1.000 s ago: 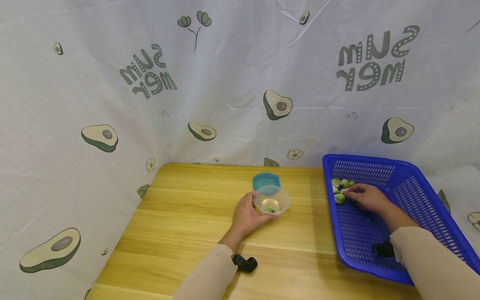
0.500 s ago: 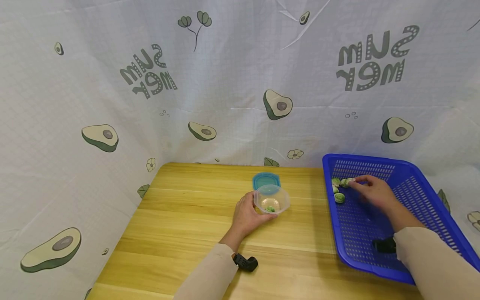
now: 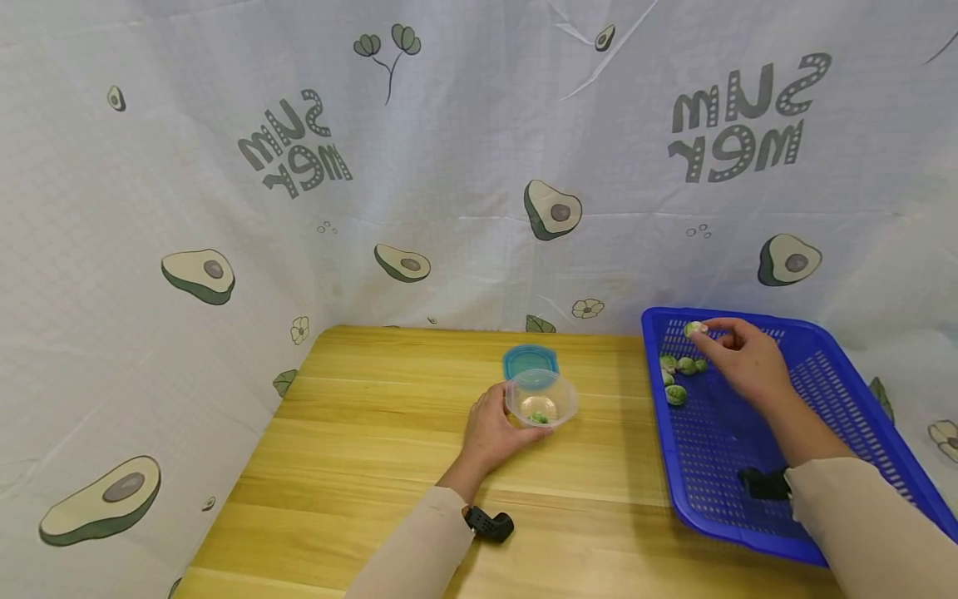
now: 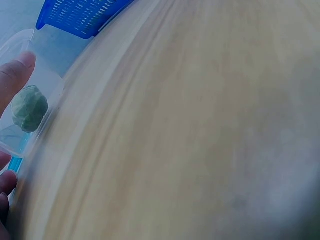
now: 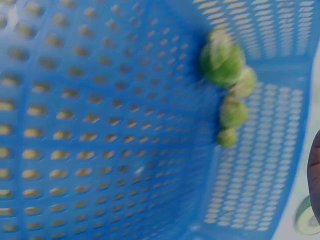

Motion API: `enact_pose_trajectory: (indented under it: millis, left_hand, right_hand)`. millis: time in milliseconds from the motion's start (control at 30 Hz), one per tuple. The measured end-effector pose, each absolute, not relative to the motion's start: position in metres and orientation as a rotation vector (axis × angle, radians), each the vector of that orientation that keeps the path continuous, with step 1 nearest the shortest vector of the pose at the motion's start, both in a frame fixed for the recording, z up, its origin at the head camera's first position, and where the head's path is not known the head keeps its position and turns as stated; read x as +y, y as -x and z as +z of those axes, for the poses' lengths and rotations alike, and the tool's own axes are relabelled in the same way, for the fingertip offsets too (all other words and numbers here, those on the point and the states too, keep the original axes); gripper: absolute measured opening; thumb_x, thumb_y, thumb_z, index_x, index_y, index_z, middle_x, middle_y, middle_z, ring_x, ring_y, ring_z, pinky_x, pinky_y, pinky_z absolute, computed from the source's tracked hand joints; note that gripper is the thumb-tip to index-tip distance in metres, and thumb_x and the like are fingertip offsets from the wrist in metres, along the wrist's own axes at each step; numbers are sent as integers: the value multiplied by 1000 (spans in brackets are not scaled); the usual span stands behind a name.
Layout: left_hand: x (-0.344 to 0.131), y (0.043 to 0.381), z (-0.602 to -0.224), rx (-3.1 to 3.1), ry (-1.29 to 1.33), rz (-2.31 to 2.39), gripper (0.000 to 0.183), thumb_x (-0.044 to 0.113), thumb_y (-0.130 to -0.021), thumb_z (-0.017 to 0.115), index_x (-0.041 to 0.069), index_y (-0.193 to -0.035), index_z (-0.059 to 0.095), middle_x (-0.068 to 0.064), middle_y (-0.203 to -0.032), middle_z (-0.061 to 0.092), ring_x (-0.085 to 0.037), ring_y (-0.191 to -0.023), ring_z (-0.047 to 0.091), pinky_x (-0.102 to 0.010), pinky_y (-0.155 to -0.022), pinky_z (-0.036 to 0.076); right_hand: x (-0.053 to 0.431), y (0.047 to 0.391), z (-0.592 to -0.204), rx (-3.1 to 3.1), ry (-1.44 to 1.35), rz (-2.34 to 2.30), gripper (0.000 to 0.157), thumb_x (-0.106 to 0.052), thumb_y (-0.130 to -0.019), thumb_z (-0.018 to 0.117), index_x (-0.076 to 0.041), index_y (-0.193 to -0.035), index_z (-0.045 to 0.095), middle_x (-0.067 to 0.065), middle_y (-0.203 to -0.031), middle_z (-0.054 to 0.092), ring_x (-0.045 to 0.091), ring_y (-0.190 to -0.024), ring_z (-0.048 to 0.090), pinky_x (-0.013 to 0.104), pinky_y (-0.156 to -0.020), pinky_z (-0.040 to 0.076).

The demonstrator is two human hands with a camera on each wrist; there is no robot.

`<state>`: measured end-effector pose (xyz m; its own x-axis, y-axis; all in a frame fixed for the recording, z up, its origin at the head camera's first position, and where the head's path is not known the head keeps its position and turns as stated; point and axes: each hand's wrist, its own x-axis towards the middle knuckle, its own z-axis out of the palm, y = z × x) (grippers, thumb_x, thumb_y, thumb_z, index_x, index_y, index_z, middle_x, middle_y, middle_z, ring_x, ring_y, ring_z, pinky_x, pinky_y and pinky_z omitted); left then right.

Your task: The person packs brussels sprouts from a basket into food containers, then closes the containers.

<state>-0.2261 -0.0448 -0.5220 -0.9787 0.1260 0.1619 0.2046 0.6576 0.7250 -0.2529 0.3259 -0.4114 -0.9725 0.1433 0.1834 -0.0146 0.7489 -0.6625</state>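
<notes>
My left hand point(image 3: 496, 433) grips a clear plastic bowl point(image 3: 563, 401) on the table, thumb at the near side and fingers round the left side. One Brussels sprout point(image 4: 29, 108) lies inside it. My right hand point(image 3: 748, 359) is raised over the far left part of a blue basket point(image 3: 669, 466) and pinches another Brussels sprout point(image 3: 693, 329) between thumb and fingertips. Below it, several Brussels sprouts point(image 5: 222, 62) sit along the basket's wall. In the right wrist view only a dark edge of the hand shows, and the held sprout is out of sight.
A blue lid point(image 3: 529, 359) lies on the wooden table point(image 3: 359, 416) just behind the bowl. The basket stands at the table's right side. Behind everything hangs a white curtain point(image 3: 479, 166) printed with avocados.
My right hand has picked a Brussels sprout from the group and lifted it up and away toward the basket's far rim. My left hand and the bowl stay in place.
</notes>
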Motion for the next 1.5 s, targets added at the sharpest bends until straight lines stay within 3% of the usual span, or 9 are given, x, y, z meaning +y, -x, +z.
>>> enact_pose_trajectory:
  millis: [300,733,1500]
  left_hand:
    - [-46,227,-523,-2752,287,-1234,91,60,-71,87,15,-141,51,1,-120,64,-15,-102,57,-41,-96,47]
    - [-45,227,-525,-2772,274,-1230,91,60,-72,87,15,-142,50,0,-122,65,-17,-106,58,-42,-100,46]
    - [-47,227,-523,-2763,282,-1250,93,62,-71,86,16,-143,49,-1,-130,64,-19,-116,60,-45,-106,46]
  right_hand:
    - [292,239,-371,-2664,35,1088,55,-51,-99,62,-9,-135,60,-4,-87,53,11,-73,47,27,-60,39]
    - [237,218,-327,-2584,-222,1241,40,-35,-100,67,-9,-131,63,-5,-85,50,10,-72,49,24,-57,42]
    - [158,238,-354,-2859,-522,1397,32,-30,-99,69,-11,-124,65,6,-83,58,17,-65,47,30,-59,41]
